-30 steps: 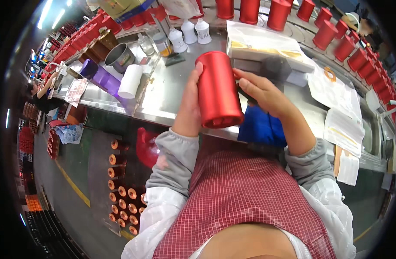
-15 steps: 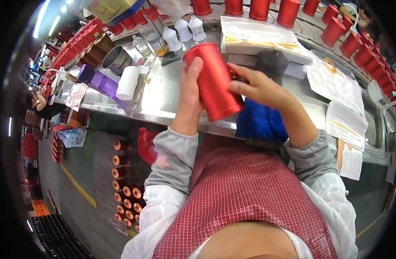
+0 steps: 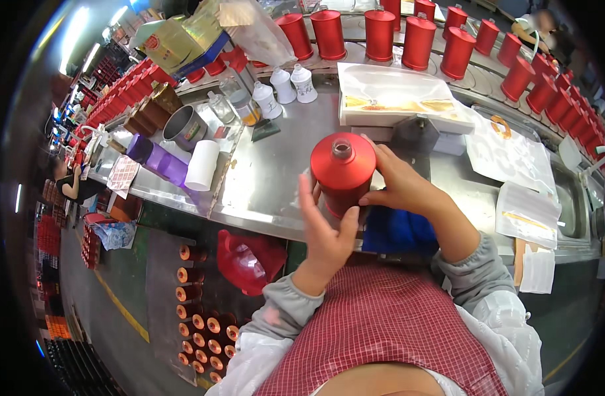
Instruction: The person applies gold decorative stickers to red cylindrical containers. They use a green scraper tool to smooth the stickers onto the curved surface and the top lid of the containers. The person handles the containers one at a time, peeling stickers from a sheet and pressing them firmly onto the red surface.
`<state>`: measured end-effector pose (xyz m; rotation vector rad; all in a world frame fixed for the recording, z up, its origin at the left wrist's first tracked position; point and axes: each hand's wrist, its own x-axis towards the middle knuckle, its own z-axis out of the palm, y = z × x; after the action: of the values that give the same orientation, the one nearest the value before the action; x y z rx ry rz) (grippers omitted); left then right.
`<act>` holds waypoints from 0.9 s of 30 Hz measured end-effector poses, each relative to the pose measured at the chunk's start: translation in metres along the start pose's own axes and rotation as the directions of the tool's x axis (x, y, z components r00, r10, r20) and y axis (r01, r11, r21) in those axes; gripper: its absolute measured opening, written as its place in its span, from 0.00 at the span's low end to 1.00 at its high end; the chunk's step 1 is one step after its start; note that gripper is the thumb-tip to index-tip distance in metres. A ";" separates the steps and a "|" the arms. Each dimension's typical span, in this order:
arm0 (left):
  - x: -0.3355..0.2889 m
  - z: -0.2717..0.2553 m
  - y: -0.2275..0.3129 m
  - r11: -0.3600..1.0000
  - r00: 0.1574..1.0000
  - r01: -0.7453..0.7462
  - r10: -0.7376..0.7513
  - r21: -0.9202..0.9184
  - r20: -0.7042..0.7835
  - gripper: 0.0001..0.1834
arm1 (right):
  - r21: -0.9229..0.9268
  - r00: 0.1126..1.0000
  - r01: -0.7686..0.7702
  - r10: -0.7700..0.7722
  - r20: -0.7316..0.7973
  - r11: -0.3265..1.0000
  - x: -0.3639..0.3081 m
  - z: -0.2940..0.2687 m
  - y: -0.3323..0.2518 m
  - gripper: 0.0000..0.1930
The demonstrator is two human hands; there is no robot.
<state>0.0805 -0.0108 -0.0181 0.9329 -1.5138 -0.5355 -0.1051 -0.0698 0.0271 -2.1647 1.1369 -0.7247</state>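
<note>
Left hand (image 3: 327, 237): fingers spread, thumb apart, at the bottle's left side; contact uncertain. Blue cloth (image 3: 398, 232): just below the right fingers. Right hand (image 3: 408, 186): fingers and thumb curved round the bottle, gripping. Red bottle (image 3: 342, 173): between both hands, neck up, uncapped; best kept level, light finger pressure sparing the glossy finish. White box (image 3: 365, 117): beyond the right fingertips. Row of red bottles (image 3: 419, 45): farthest from the fingers.

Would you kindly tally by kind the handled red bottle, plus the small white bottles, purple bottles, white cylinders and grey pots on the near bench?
Handled red bottle: 1
Small white bottles: 3
Purple bottle: 1
White cylinder: 1
Grey pot: 1
Total: 7
</note>
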 end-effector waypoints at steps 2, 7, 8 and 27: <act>0.007 -0.018 -0.006 0.985 0.994 0.103 -0.098 -0.140 0.047 0.51 | 0.026 1.000 -0.017 0.017 0.005 1.000 -0.006 -0.005 -0.003 0.54; 0.057 -0.032 -0.028 0.991 0.961 -0.057 0.087 -0.118 0.264 0.54 | 0.118 1.000 0.023 -0.024 0.010 0.993 -0.008 0.000 -0.005 0.53; 0.059 -0.030 -0.031 0.993 0.946 -0.043 0.076 -0.108 0.316 0.53 | 0.102 1.000 0.014 -0.015 0.012 0.995 -0.008 -0.001 -0.004 0.53; 0.025 -0.027 -0.028 0.984 0.992 -0.095 0.080 0.152 0.100 0.45 | -0.539 0.951 -0.142 -0.037 -0.308 0.830 -0.098 -0.205 0.124 0.23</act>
<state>0.1147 -0.0418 -0.0201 0.9671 -1.6929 -0.4058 -0.3606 -0.0940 0.0603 -2.5348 1.7461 -0.7948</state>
